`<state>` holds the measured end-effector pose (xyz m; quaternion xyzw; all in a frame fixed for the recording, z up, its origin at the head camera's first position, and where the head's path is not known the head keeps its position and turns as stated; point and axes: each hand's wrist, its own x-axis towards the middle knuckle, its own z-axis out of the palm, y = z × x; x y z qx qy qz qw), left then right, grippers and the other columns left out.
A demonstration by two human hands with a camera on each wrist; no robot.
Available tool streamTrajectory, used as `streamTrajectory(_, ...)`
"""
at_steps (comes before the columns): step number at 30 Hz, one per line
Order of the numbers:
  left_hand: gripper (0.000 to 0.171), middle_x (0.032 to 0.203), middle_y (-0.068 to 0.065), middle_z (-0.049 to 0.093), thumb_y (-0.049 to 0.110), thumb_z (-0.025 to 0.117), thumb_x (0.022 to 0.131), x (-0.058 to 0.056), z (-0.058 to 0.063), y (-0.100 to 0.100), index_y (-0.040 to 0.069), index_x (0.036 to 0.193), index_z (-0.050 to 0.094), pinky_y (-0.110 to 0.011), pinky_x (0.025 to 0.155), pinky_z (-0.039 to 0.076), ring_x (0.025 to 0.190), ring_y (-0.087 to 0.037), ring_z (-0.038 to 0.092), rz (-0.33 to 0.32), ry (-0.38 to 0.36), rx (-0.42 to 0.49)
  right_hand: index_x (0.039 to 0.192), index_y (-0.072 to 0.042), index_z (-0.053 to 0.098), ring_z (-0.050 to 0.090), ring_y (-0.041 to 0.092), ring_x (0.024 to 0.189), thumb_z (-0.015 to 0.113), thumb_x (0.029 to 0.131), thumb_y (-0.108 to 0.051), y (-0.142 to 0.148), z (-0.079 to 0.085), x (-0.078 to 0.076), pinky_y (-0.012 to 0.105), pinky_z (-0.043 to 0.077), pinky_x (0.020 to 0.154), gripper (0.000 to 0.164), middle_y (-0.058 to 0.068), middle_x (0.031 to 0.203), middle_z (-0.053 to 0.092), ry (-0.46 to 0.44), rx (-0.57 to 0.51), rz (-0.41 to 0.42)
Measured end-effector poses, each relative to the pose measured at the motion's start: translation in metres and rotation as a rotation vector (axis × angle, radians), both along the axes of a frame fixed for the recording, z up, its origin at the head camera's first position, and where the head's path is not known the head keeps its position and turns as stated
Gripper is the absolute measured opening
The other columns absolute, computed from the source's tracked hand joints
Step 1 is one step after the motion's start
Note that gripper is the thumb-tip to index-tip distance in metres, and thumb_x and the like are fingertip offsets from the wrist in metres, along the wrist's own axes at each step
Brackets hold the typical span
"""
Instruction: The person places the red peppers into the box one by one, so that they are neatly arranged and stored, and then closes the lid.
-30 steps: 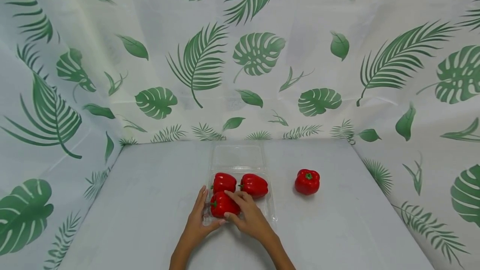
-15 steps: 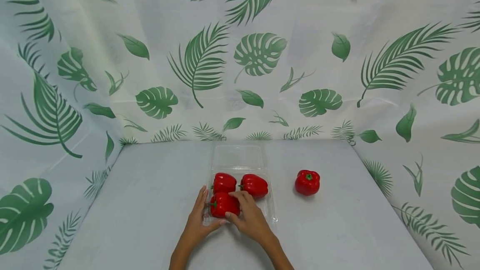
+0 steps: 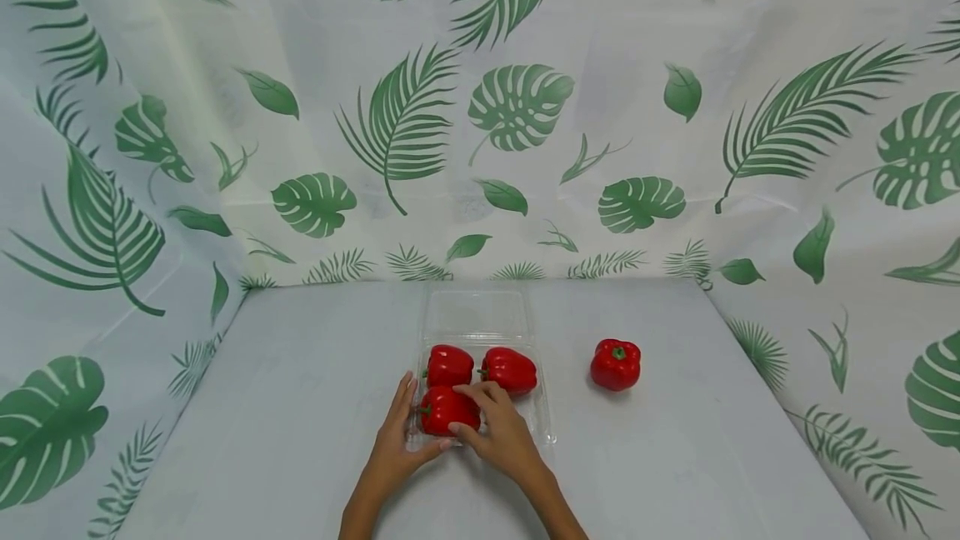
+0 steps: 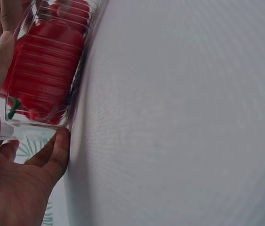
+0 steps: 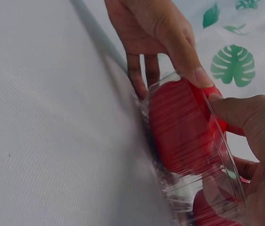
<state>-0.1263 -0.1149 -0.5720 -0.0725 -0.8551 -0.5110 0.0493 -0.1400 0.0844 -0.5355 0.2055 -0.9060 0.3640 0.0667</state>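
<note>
A clear plastic clamshell container [image 3: 542, 422] lies on the table with its lid folded open toward the back. Inside are three red bell peppers: one at back left [image 3: 450, 363], one at back right [image 3: 512, 370] and one at front left [image 3: 441, 412]. My right hand [image 3: 501, 442] grips the front-left pepper from the right, thumb on its near side. At the container's front-left corner, my left hand [image 3: 392, 444] holds the wall, fingers along the left side and thumb at the near rim. In the left wrist view, a pepper [image 4: 47, 61] shows through the ribbed plastic.
A fourth red bell pepper [image 3: 615, 365] stands on the white table [image 3: 675, 457], right of the container, stem up. The flat transparent lid [image 3: 477, 313] reaches toward the back. Leaf-patterned cloth [image 3: 525, 215] encloses the table at the back and both sides.
The right hand's fingers have shifted slightly right on the front-left pepper, uncovering more of its top. The left hand and the other peppers stay in place.
</note>
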Motion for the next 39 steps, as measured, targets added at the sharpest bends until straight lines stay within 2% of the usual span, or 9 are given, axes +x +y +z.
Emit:
streamTrajectory(4,0.105,0.164,-0.004,0.019,0.048,0.082,0.074,0.0000,-0.0003,0.0004,0.012,0.155,0.026,-0.059,0.110,0.035,0.149,-0.036,0.023,0.002,-0.005,0.004,0.128,-0.022,0.063,0.057,0.020,0.107,0.078,0.082,-0.033,-0.0024,-0.0011,0.0009,0.040,0.061,0.083,0.050,0.004,0.116,0.058,0.025,0.029,-0.035)
streamTrajectory(10,0.106,0.164,-0.003,0.019,0.050,0.081,0.073,-0.0008,-0.0001,-0.0001,0.014,0.155,0.026,-0.058,0.110,0.035,0.149,-0.035,0.023,0.010,-0.017,-0.005,0.127,-0.024,0.065,0.056,0.018,0.103,0.079,0.080,-0.034,-0.0051,-0.0003,0.0006,0.038,0.062,0.079,0.050,0.003,0.112,0.058,0.028,0.039,-0.066)
streamTrajectory(15,0.106,0.164,-0.002,0.019,0.049,0.082,0.072,-0.0018,-0.0006,-0.0004,0.014,0.155,0.026,-0.058,0.110,0.036,0.149,-0.035,0.023,0.018,-0.017,-0.001,0.128,-0.025,0.064,0.056,0.017,0.102,0.079,0.080,-0.035,-0.0040,0.0014,-0.0017,0.035,0.061,0.080,0.051,0.003,0.112,0.058,0.002,0.039,-0.050)
streamTrajectory(19,0.105,0.164,-0.004,0.019,0.048,0.082,0.073,-0.0018,-0.0013,0.0003,0.012,0.155,0.027,-0.057,0.110,0.036,0.148,-0.036,0.024,0.006,-0.005,-0.004,0.129,-0.024,0.064,0.055,0.016,0.102,0.080,0.080,-0.027,-0.0005,0.0016,-0.0026,0.032,0.060,0.079,0.052,0.003,0.112,0.059,-0.022,0.028,-0.029)
streamTrajectory(28,0.105,0.164,-0.004,0.019,0.048,0.082,0.073,-0.0011,-0.0001,-0.0002,0.012,0.155,0.027,-0.057,0.110,0.036,0.148,-0.036,0.024,0.007,-0.003,-0.012,0.122,-0.014,0.066,0.061,0.022,0.106,0.082,0.077,-0.022,0.0010,-0.0002,-0.0041,0.043,0.059,0.088,0.048,0.006,0.113,0.063,-0.003,-0.037,-0.040)
streamTrajectory(33,0.105,0.164,-0.005,0.019,0.047,0.082,0.073,-0.0017,0.0004,-0.0002,0.012,0.155,0.027,-0.057,0.109,0.037,0.148,-0.036,0.024,0.006,-0.008,0.001,0.120,-0.013,0.068,0.062,0.019,0.101,0.083,0.076,-0.022,0.0016,-0.0014,-0.0053,0.039,0.059,0.085,0.047,0.004,0.110,0.065,0.010,-0.044,-0.046)
streamTrajectory(39,0.105,0.164,-0.004,0.019,0.047,0.082,0.073,-0.0010,-0.0014,0.0005,0.013,0.155,0.026,-0.055,0.108,0.039,0.148,-0.036,0.025,0.002,-0.017,-0.004,0.120,-0.014,0.069,0.064,0.018,0.098,0.084,0.076,-0.024,0.0028,-0.0033,-0.0053,0.034,0.059,0.083,0.048,0.003,0.108,0.066,-0.017,-0.051,-0.055)
